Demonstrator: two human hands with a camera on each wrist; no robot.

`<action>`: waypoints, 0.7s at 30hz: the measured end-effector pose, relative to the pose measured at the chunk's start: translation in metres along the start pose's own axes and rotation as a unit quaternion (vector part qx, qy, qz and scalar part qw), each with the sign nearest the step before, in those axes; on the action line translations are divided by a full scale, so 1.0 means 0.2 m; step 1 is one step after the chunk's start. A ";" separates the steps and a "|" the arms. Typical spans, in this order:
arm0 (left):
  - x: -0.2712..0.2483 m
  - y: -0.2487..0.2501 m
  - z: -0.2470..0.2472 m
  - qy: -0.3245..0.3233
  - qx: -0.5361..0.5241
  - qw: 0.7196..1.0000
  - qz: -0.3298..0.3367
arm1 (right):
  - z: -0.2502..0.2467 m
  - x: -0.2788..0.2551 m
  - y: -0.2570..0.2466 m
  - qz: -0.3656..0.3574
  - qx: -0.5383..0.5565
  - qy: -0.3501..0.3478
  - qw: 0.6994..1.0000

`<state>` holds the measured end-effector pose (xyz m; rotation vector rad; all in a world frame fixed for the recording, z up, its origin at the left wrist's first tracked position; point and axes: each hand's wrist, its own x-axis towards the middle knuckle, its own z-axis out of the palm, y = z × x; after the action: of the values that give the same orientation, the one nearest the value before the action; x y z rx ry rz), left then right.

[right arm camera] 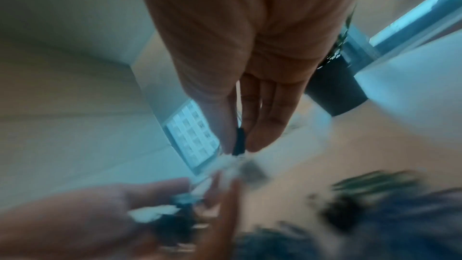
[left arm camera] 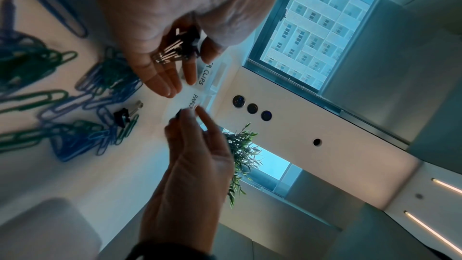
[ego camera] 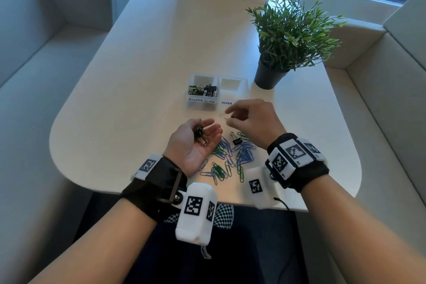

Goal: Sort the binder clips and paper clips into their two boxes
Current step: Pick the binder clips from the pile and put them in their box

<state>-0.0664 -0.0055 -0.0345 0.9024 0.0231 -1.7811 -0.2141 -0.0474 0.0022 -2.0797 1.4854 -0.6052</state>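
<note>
Binder clip box (ego camera: 202, 92) partly filled; paper clip box (ego camera: 232, 86) seemed empty. Few binder clips (ego camera: 201, 136) cupped in left hand (ego camera: 196, 143), fingers loosely curled. One binder clip (right arm camera: 238, 141) pinched by right hand (ego camera: 251, 120). One more binder clip (ego camera: 237, 139) and paper clip pile (ego camera: 230, 159) left by table (ego camera: 138, 76) near edge.

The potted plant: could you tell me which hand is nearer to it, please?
Right. The right hand hovers just in front of the potted plant, pinching a binder clip; the left hand is farther away, across the clip pile.

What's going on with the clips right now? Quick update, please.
Left hand cups binder clips. Right hand pinches one more. Paper clips unsorted. Nothing blocking.
</note>
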 end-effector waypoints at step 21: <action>-0.03 0.11 -0.01 0.002 -0.038 0.999 0.007 | 0.12 -0.02 0.04 0.019 -0.191 -0.090 0.977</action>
<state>-0.0456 -0.0091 -0.0237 0.8504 0.0858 -1.7530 -0.2057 -0.0427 -0.0206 -2.3088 1.6288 -0.1129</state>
